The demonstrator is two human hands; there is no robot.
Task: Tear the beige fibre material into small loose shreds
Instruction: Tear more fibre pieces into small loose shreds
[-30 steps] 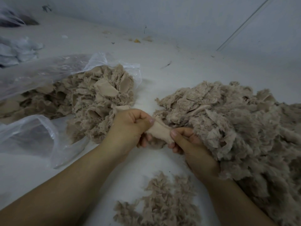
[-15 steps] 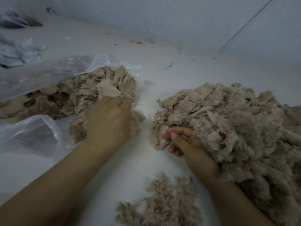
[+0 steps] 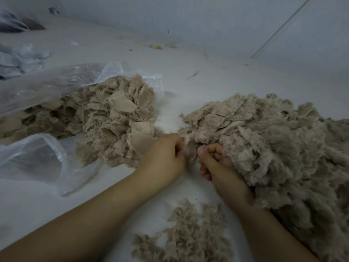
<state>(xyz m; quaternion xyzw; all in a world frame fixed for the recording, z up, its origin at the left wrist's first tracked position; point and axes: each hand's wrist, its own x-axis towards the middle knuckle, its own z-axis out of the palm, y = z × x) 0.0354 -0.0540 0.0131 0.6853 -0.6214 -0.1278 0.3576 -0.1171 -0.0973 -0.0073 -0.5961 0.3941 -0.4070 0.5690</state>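
Observation:
A small beige fibre piece (image 3: pixel 191 155) is stretched between my two hands at the centre. My left hand (image 3: pixel 164 157) pinches its left side with curled fingers. My right hand (image 3: pixel 213 161) pinches its right side, thumb on top, at the foot of a large heap of loose beige shreds (image 3: pixel 273 148) on the right. A pile of coarser beige fibre pieces (image 3: pixel 113 118) spills from a clear plastic bag (image 3: pixel 37 87) on the left, just beyond my left hand.
A small patch of loose shreds (image 3: pixel 187 237) lies on the white surface (image 3: pixel 188 87) near my forearms. Pale crumpled material (image 3: pixel 18 59) sits far left. Small scraps (image 3: pixel 158 46) lie along the back wall.
My left hand came back from the bagged pile on the left to the centre. Both hands now pinch a small fibre piece between them; my right hand curled its fingers.

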